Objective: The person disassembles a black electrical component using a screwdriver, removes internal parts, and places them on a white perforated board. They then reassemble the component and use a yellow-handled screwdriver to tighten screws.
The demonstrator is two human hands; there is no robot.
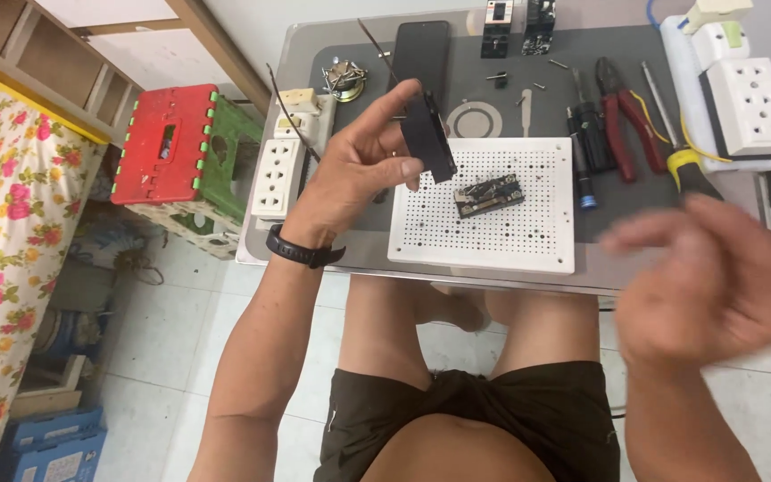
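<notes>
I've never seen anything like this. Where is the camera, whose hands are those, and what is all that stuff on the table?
The camera sits on a seated person's head, looking down at their own two hands. The left hand holds up a flat black part between its fingers. The right hand is blurred, off to the side, holding nothing that can be seen. On the table lies a white board with holes carrying a small circuit board. Beside it lie red pliers, screwdrivers, a phone and white power sockets.

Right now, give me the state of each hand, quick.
Left hand: closed on a flat black panel, held above the table.
Right hand: open, empty, motion-blurred, off the table's right edge.
</notes>
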